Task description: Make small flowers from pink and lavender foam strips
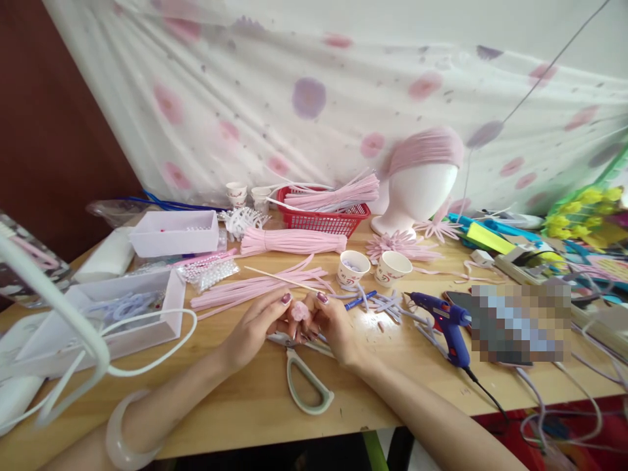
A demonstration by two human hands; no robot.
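My left hand (258, 324) and my right hand (338, 327) meet over the table, fingers closed around a small pink flower-like piece (300, 311). Some fingertips are hidden behind it. A thin wooden stick (279, 278) runs from the upper left to my right thumb; whether that hand grips it, I cannot tell. Below the hands lie scissors (310, 384) with pale handles, their blades partly covered. Behind my hands is a spread of pink pipe cleaners (260, 288). A blue pen (360, 300) lies just beyond my right hand.
A glue gun (444, 320) rests at right, near a pixelated phone-like device (515, 327). Two paper cups (394, 268) stand mid-table. Further back are a red basket (321, 221) and a white mannequin head (417, 190). White boxes (174, 234) and a white cable (152, 314) occupy the left.
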